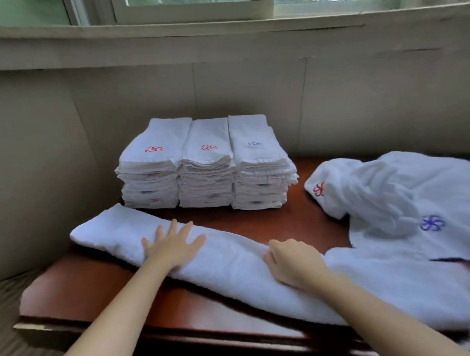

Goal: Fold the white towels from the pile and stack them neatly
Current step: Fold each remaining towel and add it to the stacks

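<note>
A long white towel (231,260) folded into a strip lies slantwise across the red-brown table (99,294). My left hand (175,245) presses flat on its left part, fingers spread. My right hand (290,261) grips the towel's far edge near the middle, fingers curled into the cloth. Behind them stand three stacks of folded white towels: the left stack (151,167) and the middle stack (206,165) show red emblems on top, the right stack (260,161) a blue one. A loose pile of unfolded towels (405,193) lies at the right.
The table stands against a beige wall (252,97) below a window sill (223,26). Its front edge (154,332) is near me and its left edge borders striped flooring (6,305). Bare wood shows between the stacks and the pile.
</note>
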### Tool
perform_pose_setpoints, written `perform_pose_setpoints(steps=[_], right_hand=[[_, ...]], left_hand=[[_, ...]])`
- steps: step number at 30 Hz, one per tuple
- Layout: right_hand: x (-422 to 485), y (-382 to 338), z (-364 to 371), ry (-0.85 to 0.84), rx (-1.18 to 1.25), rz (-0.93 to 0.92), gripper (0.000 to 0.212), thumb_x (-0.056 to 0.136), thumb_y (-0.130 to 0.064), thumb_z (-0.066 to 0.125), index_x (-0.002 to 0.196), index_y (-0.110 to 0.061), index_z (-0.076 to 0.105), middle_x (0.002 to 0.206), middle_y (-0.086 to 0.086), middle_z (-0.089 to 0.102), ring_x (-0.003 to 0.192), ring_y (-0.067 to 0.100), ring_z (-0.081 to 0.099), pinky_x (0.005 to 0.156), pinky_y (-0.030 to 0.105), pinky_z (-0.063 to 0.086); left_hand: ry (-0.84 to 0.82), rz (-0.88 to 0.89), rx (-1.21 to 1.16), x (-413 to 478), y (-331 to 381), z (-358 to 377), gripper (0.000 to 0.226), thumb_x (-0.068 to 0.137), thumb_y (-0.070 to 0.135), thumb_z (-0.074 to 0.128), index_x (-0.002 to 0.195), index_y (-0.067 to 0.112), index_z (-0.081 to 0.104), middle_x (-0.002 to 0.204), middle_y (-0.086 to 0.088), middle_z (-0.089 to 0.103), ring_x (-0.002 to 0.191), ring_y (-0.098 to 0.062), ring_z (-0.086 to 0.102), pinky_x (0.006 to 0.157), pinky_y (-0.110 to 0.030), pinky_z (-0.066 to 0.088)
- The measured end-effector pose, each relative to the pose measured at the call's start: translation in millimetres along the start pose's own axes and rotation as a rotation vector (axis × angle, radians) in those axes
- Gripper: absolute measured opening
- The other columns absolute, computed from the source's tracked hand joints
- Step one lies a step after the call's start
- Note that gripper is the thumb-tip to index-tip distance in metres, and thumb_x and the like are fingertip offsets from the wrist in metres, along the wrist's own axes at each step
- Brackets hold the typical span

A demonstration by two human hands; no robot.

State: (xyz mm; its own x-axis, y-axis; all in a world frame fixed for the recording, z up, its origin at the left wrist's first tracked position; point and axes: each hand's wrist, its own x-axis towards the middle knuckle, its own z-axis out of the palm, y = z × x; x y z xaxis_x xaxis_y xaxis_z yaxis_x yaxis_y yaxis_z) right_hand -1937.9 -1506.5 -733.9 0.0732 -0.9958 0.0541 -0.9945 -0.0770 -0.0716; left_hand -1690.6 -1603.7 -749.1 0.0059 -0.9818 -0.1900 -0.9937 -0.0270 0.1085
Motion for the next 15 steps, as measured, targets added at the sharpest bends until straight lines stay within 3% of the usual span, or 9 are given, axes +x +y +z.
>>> perform_pose_setpoints(steps=[5, 7, 10, 12, 15], right_hand=[[-32.1, 41.9, -37.2, -0.243, 0.005, 0.099, 0.027, 0.088, -0.041, 0.054, 0.106, -0.022, 0.051, 0.113, 0.004, 0.058, 0.103, 0.028, 0.057, 0.071, 0.031, 0.04], [-41.8, 76.4, -54.6, -0.387, 0.074, 0.161, 0.025, 0.085, -0.036, 0.061, 0.105, -0.023, 0.054, 0.111, 0.001, 0.059, 0.1, 0.024, 0.058, 0.074, 0.033, 0.046], [-62.8, 125.3, -69.0, -0.55, 0.246, 0.224, 0.021, 0.082, -0.031, 0.07, 0.094, -0.024, 0.053, 0.092, -0.007, 0.057, 0.085, 0.016, 0.058, 0.071, 0.027, 0.047], [-75.5, 149.1, -72.2, -0.526, 0.286, 0.28, 0.015, 0.08, -0.032, 0.071, 0.082, -0.028, 0.058, 0.085, -0.009, 0.06, 0.076, 0.01, 0.057, 0.068, 0.024, 0.044], [-85.7, 172.1, -69.2, -0.439, 0.235, 0.383, 0.017, 0.081, -0.036, 0.068, 0.072, -0.024, 0.06, 0.075, -0.009, 0.058, 0.07, 0.009, 0.053, 0.065, 0.023, 0.04]], left_hand=[[-0.017, -0.07, 0.031, -8.8, 2.4, 0.6, 0.063, 0.089, 0.072, 0.011, 0.147, 0.05, 0.004, 0.161, 0.008, -0.007, 0.147, -0.03, -0.004, 0.109, -0.065, -0.001], [0.028, -0.077, 0.062, -14.1, 15.2, -2.0, 0.057, 0.094, 0.061, 0.014, 0.148, 0.043, 0.016, 0.16, 0.001, 0.007, 0.145, -0.033, 0.007, 0.109, -0.064, 0.005], [0.149, 0.175, 0.001, -23.6, 45.3, -4.5, 0.044, 0.099, 0.045, 0.026, 0.138, 0.031, 0.04, 0.147, 0.002, 0.034, 0.137, -0.025, 0.026, 0.11, -0.056, 0.021], [0.086, 0.352, -0.128, -33.6, 67.2, 0.8, 0.043, 0.1, 0.046, 0.03, 0.14, 0.033, 0.041, 0.149, 0.008, 0.034, 0.141, -0.019, 0.024, 0.113, -0.051, 0.019], [0.014, 0.408, -0.027, -42.5, 84.8, 14.9, 0.048, 0.099, 0.053, 0.022, 0.145, 0.04, 0.027, 0.157, 0.011, 0.017, 0.147, -0.015, 0.006, 0.114, -0.054, 0.002]])
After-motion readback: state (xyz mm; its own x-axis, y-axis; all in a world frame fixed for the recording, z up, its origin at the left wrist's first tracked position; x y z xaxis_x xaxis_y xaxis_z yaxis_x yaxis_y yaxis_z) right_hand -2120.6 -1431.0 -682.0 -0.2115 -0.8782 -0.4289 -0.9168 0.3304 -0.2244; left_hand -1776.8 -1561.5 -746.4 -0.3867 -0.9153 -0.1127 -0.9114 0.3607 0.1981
